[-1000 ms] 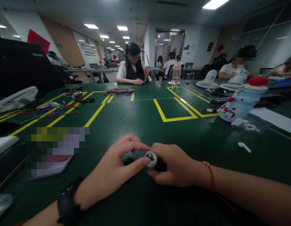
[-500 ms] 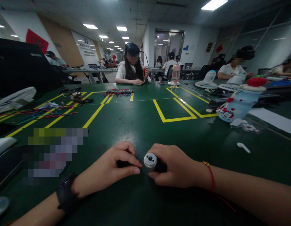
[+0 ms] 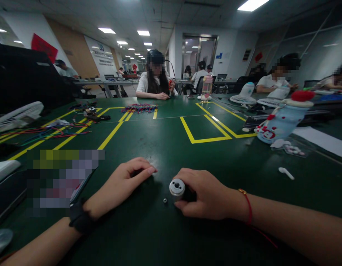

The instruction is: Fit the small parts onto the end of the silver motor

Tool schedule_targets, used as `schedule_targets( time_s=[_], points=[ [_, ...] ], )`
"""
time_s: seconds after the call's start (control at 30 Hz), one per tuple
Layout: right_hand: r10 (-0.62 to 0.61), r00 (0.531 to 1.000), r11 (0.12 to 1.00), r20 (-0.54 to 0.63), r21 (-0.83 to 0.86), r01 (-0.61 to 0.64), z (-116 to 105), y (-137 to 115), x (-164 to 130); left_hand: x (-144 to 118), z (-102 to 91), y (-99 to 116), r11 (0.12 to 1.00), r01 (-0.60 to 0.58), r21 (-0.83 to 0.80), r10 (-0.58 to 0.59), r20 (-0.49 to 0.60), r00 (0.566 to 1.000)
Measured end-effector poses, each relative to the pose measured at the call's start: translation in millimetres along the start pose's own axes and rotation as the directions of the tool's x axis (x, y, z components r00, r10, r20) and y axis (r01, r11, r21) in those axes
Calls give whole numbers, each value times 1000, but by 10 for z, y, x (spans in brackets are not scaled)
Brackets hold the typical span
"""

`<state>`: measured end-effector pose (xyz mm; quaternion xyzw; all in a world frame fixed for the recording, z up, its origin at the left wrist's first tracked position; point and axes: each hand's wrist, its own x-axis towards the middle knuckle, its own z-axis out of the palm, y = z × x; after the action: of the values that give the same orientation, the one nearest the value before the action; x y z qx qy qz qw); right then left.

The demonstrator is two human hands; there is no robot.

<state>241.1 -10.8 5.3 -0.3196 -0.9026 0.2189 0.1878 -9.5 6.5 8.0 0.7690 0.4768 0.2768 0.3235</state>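
The right hand closes its grip around the silver cylinder. The left hand lies loosely curled on the surface, holding nothing visible. A small ring rests between them.

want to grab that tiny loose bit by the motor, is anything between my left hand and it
Nothing visible. The tiny part lies alone on bare green table, just left of the small motor that the right hand holds. The left hand rests apart, up-left.

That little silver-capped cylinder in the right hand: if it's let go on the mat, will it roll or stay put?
The cylinder looks round and lies on its side in the right hand, so it would probably roll. The metal-looking cap suggests it is rigid. The tiny loose part beside it would likely skitter if nudged.
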Motion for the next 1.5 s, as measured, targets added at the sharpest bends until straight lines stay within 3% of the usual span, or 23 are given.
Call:
schedule_targets(
  time_s=[0.17, 0.4, 0.5, 0.63, 0.77, 0.87, 1.0, 1.07, 1.5],
  points=[
    [-7, 1000, 1000, 1, 6, 7, -24, -21, -3, 13, -61, -75, 988, 148, -42, -151, -98, 984],
    [-1, 1000, 1000, 4, -1, 1, -11, -27, -13, 6, -39, -88, 997, 76, -35, -78, -70, 995],
    [6, 1000, 1000, 0, 2, -6, -1, -30, -2, -19, -43, -68, 1000, -24, -13, 24, 30, 999],
    [12, 1000, 1000, -2, 4, -12, 22, -24, 14, -89, -2, 22, 978, -178, 113, 148, 232, 961],
    [6, 1000, 1000, -3, 3, -6, 32, -13, 15, -135, 95, 99, 965, -236, 114, 197, 275, 941],
    [6, 1000, 1000, -9, 9, -6, 21, -12, 8, -131, 138, 150, 977, -211, 25, 202, 197, 959],
    [4, 1000, 1000, -10, 12, -4, 13, -10, 13, -116, 144, 266, 985, -172, -29, 170, -71, 983],
    [-6, 1000, 1000, -12, 1, 6, 22, -5, 22, -118, 156, 335, 982, -189, -5, 186, -135, 973],
    [-9, 1000, 999, -3, -48, 9, 43, -11, 27, -166, 197, 502, 956, -271, 113, 271, 11, 962]
  ],
)
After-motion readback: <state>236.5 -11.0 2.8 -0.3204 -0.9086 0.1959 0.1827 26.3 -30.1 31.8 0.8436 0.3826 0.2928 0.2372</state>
